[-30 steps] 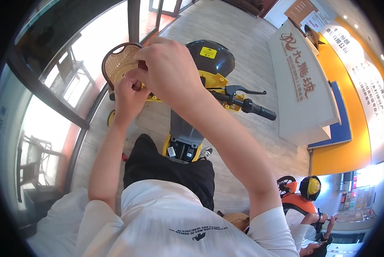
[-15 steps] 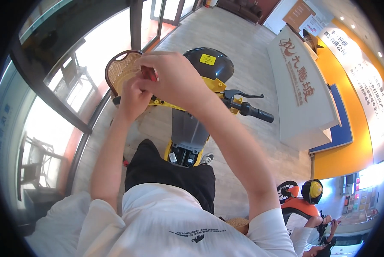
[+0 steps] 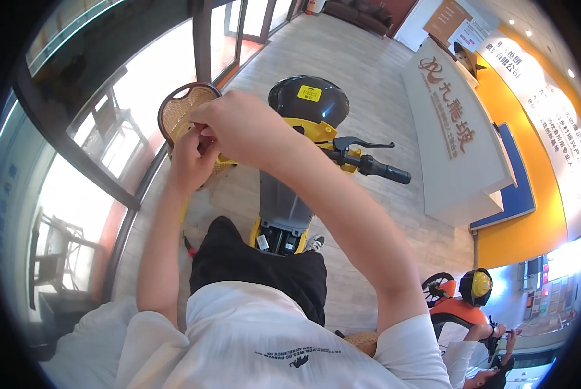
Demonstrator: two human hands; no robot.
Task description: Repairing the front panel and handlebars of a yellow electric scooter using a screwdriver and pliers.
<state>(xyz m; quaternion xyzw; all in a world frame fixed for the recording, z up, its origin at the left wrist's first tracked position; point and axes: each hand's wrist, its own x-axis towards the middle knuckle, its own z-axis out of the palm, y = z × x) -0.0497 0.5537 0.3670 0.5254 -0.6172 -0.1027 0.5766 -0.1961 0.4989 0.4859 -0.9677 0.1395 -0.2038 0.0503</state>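
Both of my hands are raised close together at the left side of the yellow scooter (image 3: 316, 129). My left hand (image 3: 192, 159) has its fingers closed around something small, of which only a dark red bit shows. My right hand (image 3: 242, 123) reaches over from the right, its fingers bent down and closed at the same spot, hiding most of that thing. Beyond my right wrist stand the scooter's glossy black rounded front (image 3: 297, 100) with a yellow label and the right handlebar grip (image 3: 387, 170). Below lies an open compartment (image 3: 280, 241) holding black parts.
A wicker-backed chair (image 3: 173, 113) stands behind my hands, beside glass doors. On the floor by my leg is a red-and-black handled item (image 3: 188, 246). A white counter (image 3: 446, 149) stands at right. Another person works by an orange scooter (image 3: 462, 312) at lower right.
My hands have moved a little left and down, still together. The red piece between them, plainer before, is now mostly covered by my fingers.
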